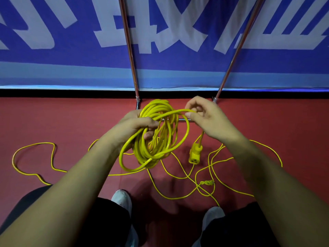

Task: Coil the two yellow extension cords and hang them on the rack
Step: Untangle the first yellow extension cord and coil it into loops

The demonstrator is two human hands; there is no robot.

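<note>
Below, left hand [135,125] is gripping the coiled cord [156,145], right hand [208,120] fingers [191,115] are pinching its strand; second cord [211,168] is sprawling across the red floor [53,118] beside a blue banner [71,59]

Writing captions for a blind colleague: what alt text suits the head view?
Left hand grips a coiled cord, yellow, while the right hand pinches one strand of it, the socket dangling below. A loose cord sprawls on the red floor before the rack.
</note>
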